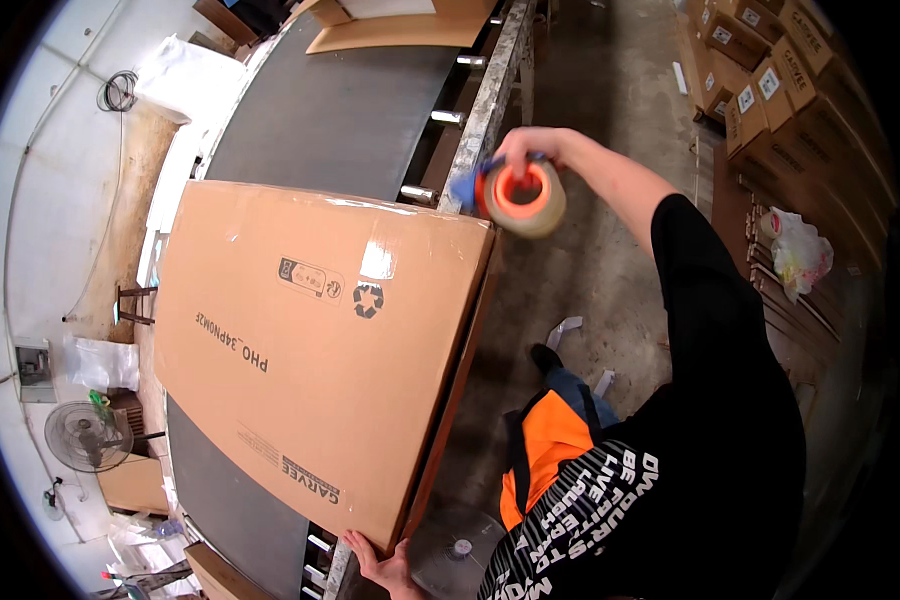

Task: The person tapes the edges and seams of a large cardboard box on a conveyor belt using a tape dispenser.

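Observation:
A large flat cardboard box (pixel 300 380) lies on the conveyor, with shiny clear tape along its far edge and near its right side. My right hand (pixel 532 148) grips a blue tape dispenser (pixel 466 190) holding a roll of clear tape (pixel 545 218) on an orange core. The dispenser hangs at the box's upper right corner; whether it touches the cardboard I cannot tell. Down at the lower corner, my left hand (pixel 382 572) holds the box, its fingers on one side and the thumb on the other.
The dark conveyor belt (pixel 315 110) runs beneath the box, with metal rollers (pixel 448 117) along its frame. Another open carton (pixel 400 35) stands at the far end. Stacked cartons (pixel 800 120) rise at the right. A fan (pixel 88 436) stands on the left.

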### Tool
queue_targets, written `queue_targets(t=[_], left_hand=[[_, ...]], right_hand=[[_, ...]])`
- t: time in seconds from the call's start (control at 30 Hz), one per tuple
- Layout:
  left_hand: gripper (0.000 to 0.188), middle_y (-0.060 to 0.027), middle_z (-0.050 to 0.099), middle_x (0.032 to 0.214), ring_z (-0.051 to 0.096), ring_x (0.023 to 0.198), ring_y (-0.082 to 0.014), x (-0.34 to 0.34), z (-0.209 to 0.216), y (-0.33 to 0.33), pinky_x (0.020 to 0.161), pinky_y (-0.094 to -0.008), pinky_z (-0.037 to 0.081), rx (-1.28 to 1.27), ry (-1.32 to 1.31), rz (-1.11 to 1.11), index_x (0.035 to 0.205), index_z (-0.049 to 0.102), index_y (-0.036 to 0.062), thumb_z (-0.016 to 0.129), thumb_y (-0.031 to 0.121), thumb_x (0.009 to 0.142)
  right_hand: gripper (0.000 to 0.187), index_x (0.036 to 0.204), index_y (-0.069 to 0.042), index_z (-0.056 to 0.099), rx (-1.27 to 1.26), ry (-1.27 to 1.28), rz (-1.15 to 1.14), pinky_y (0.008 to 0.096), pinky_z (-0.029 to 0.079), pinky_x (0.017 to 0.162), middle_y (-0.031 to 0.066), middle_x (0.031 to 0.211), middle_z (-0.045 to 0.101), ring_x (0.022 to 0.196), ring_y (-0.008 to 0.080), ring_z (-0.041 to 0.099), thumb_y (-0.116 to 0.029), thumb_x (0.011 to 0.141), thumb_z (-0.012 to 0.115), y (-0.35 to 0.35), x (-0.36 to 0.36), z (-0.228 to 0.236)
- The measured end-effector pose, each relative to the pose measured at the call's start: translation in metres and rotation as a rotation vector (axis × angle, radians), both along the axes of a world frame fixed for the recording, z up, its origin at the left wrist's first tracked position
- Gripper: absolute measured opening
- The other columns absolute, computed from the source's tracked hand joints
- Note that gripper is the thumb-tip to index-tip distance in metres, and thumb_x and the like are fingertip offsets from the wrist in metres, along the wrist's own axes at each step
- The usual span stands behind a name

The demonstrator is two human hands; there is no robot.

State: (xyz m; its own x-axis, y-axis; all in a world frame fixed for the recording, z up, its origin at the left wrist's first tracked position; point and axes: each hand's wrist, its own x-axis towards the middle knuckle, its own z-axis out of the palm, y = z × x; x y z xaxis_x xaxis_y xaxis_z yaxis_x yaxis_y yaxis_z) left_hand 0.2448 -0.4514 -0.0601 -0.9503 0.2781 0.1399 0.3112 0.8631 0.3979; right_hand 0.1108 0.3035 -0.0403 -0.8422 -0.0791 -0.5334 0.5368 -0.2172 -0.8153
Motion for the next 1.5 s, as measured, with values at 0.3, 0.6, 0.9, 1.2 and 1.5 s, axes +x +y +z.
queue_targets(t=[0.3,0.6,0.9,1.2,1.5], left_hand=[[0.073,-0.0265,0.062,0.123,0.06,0.114,-0.0428,-0.043,0.086,0.041,0.094,-0.0458,0.05,-0.43,-0.47,0.091,0.132,0.054,-0.0054,0.081,0.023,0.07],[0.035,-0.0076,0.065,0.12,0.061,0.11,-0.0346,-0.177,0.105,0.483,0.093,-0.0427,0.051,-0.04,0.106,-1.432,0.109,0.068,0.0038,0.075,0.015,0.076],[0.051,0.0011,0.047,0.145,0.019,0.147,-0.0238,-0.152,0.028,0.497,0.12,-0.0478,0.001,-1.499,0.827,-1.65,0.14,0.051,0.0152,0.045,0.04,0.096],[0.048,0.0099,0.048,0.145,0.019,0.148,-0.0215,-0.119,0.048,0.274,0.123,-0.0456,0.001,-1.35,0.671,-1.601,0.137,0.054,0.0223,0.045,0.043,0.095],[0.044,0.0119,0.046,0.147,0.018,0.148,-0.0226,-0.088,0.065,0.069,0.123,-0.0446,0.001,-1.315,0.62,-1.714,0.138,0.054,0.0268,0.039,0.04,0.099]], right_hand=[[0.066,0.128,-0.003,0.062,0.03,0.357,-0.031,0.0266,0.043,0.101,0.012,0.126,0.064,0.116,0.016,0.06,-0.005,0.063,0.071,-0.164,0.164,-0.04],[0.067,0.125,0.002,0.061,0.213,0.32,-0.378,0.0294,0.045,0.099,0.0232,0.122,0.063,0.119,0.0276,0.06,-0.013,0.061,0.07,-0.237,0.149,-0.025],[0.072,0.129,0.0,0.058,0.194,0.243,-0.513,0.0279,0.048,0.094,0.0302,0.126,0.058,0.111,0.0237,0.065,-0.018,0.06,0.07,-0.309,0.163,-0.029],[0.071,0.125,-0.003,0.062,0.277,0.293,-0.379,0.0301,0.053,0.08,0.0243,0.104,0.067,0.085,0.0267,0.071,-0.027,0.059,0.072,-0.556,0.221,-0.041],[0.075,0.13,-0.006,0.06,0.34,0.169,-0.218,0.0349,0.047,0.099,0.0295,0.12,0.06,0.118,0.0344,0.059,-0.032,0.061,0.071,-0.753,0.26,-0.038]])
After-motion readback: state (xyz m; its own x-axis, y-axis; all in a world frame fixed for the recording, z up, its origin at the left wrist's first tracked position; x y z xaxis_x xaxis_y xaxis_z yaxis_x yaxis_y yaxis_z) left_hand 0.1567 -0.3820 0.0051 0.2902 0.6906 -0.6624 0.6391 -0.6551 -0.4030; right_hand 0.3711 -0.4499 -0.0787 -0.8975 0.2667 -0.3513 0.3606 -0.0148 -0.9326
